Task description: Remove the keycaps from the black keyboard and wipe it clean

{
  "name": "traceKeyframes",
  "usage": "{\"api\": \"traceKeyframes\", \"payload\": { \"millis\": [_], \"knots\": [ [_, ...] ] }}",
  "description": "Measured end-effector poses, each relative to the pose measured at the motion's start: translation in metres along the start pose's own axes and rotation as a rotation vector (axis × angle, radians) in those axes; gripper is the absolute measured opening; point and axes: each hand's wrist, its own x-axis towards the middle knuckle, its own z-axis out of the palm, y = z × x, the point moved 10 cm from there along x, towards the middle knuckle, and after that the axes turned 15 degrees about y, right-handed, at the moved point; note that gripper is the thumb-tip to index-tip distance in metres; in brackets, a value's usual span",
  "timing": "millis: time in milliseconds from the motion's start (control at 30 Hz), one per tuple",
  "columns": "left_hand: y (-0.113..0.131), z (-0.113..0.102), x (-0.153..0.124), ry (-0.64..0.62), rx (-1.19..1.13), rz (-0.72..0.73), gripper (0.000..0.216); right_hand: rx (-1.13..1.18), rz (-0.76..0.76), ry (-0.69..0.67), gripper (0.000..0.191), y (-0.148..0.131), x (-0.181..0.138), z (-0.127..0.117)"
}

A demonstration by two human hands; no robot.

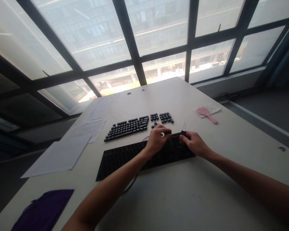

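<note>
Two bare hands work above a black keyboard [122,157] lying across the middle of a white counter [163,93]. The left hand [156,138] has thumb and forefinger pinched together on a small dark piece [168,132], too small to identify, while the right hand [195,143] grips a black tool with thin wire loops [183,132] over the keyboard's right half. Beyond it, toward the counter's far edge, black keycaps [128,127] sit in rows, with smaller groups to their right. A pink hairbrush [203,111] rests on a white wrapper [215,110] near the right edge. Printed papers [60,155] line the left edge, and a purple cloth [47,205] lies toward the near left corner, tall windows [159,25] behind
</note>
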Motion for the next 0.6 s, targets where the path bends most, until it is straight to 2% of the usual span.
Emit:
{"api": "traceKeyframes", "payload": {
  "millis": [100, 200, 300, 400, 600],
  "knots": [
    [-0.028, 0.004, 0.038, -0.008, 0.237, 0.017, 0.016, 0.005, 0.009, 0.005, 0.029, 0.001, -0.001, 0.000],
    [-0.046, 0.015, 0.059, -0.022, 0.429, 0.056, 0.021, 0.004, 0.015, -0.006, 0.028, 0.001, -0.002, 0.001],
    [-0.056, 0.025, 0.064, -0.032, 0.475, 0.067, 0.024, 0.009, 0.018, -0.016, 0.028, 0.001, -0.002, 0.002],
    [-0.061, 0.030, 0.064, -0.050, 0.502, 0.083, 0.017, 0.003, 0.027, -0.015, 0.029, 0.002, -0.002, 0.001],
    [-0.064, 0.029, 0.068, -0.055, 0.521, 0.098, 0.013, 0.017, 0.035, -0.016, 0.028, 0.003, -0.003, 0.001]
  ]
}}
